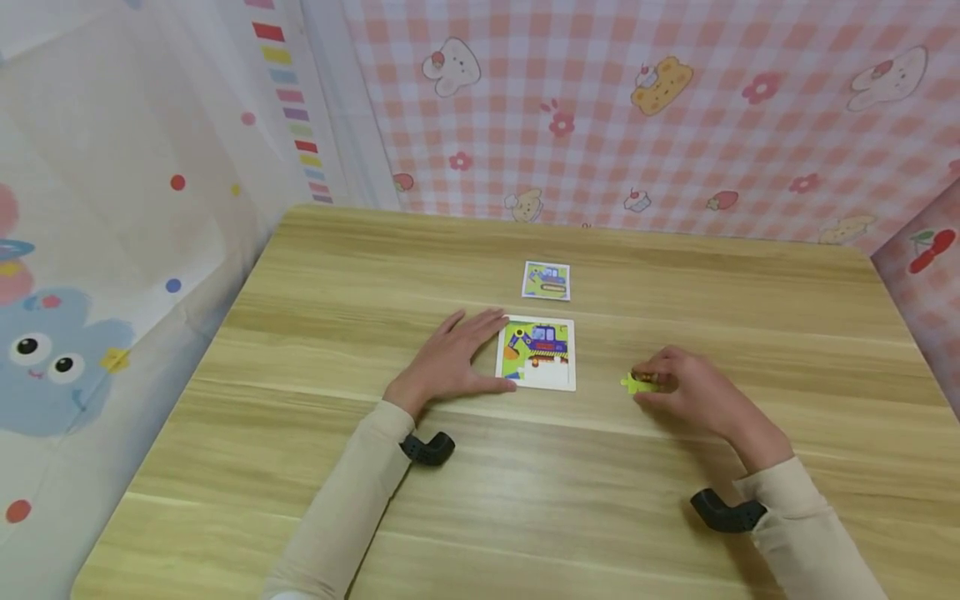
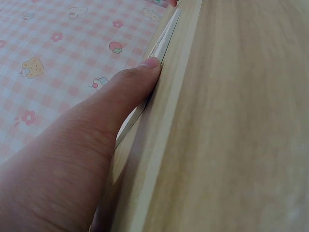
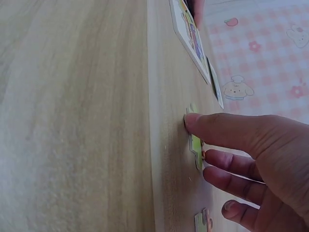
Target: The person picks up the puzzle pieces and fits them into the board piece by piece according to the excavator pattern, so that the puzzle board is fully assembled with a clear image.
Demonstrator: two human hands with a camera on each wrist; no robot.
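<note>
A white-framed puzzle board [image 1: 553, 379] lies on the table, partly filled with a blue excavator picture; its lower right shows bare white. My left hand [image 1: 453, 358] rests at the board's left side, fingers extended at the upper corner and thumb along the lower edge. In the left wrist view, the thumb [image 2: 140, 77] touches the board's rim. To the right of the board, my right hand [image 1: 690, 387] pinches a green jigsaw piece [image 1: 637, 384] between thumb and fingers, low over the table. The right wrist view shows that same jigsaw piece [image 3: 195, 145] under the thumb.
A small picture card [image 1: 546, 281] with an excavator lies behind the board. Another jigsaw piece [image 3: 202, 221] lies nearer the right wrist camera. The wooden table [image 1: 525, 517] meets a pink checked cloth [image 1: 600, 150] at the back. Each wrist carries a black camera mount [image 1: 429, 450].
</note>
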